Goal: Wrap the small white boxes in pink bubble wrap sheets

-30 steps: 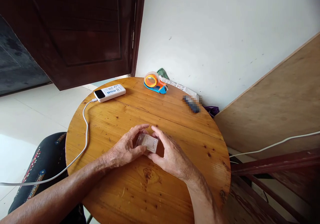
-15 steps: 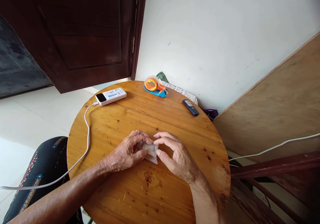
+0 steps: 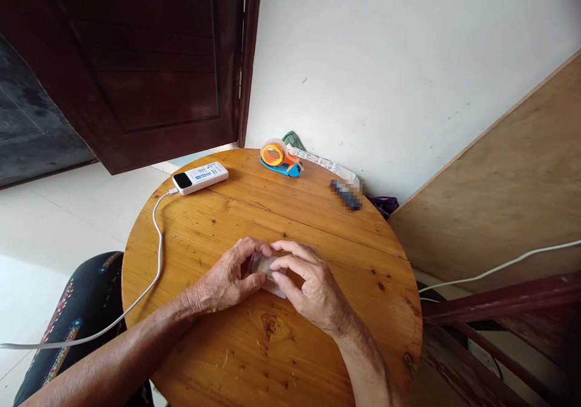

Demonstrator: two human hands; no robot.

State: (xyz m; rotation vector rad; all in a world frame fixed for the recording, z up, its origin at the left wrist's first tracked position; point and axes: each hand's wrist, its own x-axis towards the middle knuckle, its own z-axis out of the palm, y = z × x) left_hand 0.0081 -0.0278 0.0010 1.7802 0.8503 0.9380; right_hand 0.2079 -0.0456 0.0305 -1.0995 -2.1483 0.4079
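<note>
A small flat packet, pale with faint print and clear wrapping, lies on the round wooden table between my hands. My left hand grips its left end, thumb at the near side and fingers at the far side. Curved over the right end is my right hand, its thumb and fingertips against the packet. Both hands partly hide the packet. Some clear wrapping sticks out at its near right edge.
A white power bank with a plugged-in white cable lies at the back left. A tape dispenser, orange and blue, stands at the far edge. A dark, pixelated object lies at the back right. Beyond are a wall and a door.
My right hand has moved left and closed in, from beside the packet onto its right end. My left hand has stayed at the left end.
</note>
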